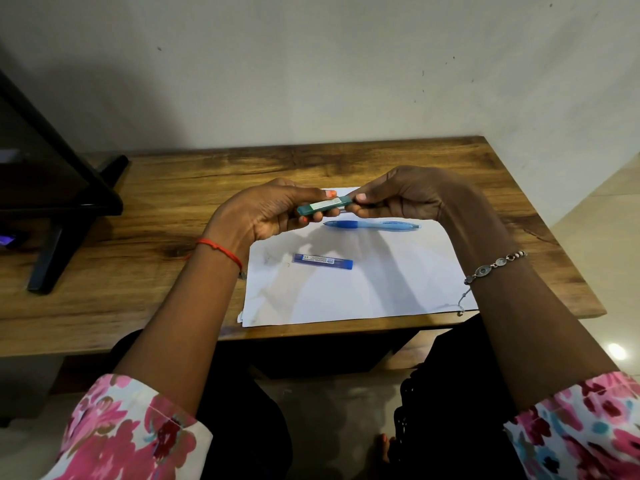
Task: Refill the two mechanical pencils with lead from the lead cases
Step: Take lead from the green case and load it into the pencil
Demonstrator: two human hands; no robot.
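A green lead case [323,205] with a white label is held level above the table by both hands. My left hand [266,213] grips its left half. My right hand [398,195] pinches its right end with thumb and fingertips. Something dark and thin shows under my right palm; I cannot tell what it is. Below the hands a blue mechanical pencil [372,225] lies across the white paper [398,282], tip to the left. A blue lead case [323,261] lies flat on the paper nearer to me. No second pencil is clearly visible.
The wooden table [156,237] stands against a pale wall. A black monitor with its stand [59,216] takes up the far left. The table's right edge drops to a tiled floor [602,237]. My knees sit under the front edge.
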